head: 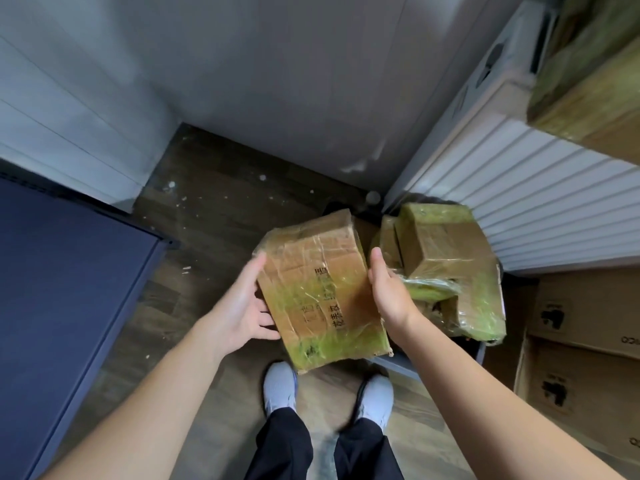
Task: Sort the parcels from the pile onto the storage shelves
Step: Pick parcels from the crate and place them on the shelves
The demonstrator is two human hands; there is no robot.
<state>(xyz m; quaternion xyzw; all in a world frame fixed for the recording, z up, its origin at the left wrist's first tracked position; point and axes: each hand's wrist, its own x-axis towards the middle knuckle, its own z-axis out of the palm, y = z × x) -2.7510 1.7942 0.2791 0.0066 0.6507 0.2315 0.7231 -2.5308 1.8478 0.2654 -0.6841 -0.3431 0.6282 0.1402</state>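
Observation:
A brown cardboard parcel [322, 292], wrapped in clear and greenish tape with black printing, is held above the floor in front of me. My left hand [242, 306] grips its left side, thumb on top and fingers underneath. My right hand [388, 289] holds its right edge with the thumb up along the side; its fingers are hidden behind the box. The pile of similar taped parcels [450, 268] lies just right of the held one, on a dark bin or cart whose edge shows below.
A dark blue cabinet or shelf unit [69, 278] fills the left side. A white ribbed appliance [519, 188] stands at the right, with another taped parcel [588, 81] above it. Printed cardboard cartons [581, 358] sit at the lower right. My feet stand on a wooden floor [207, 209].

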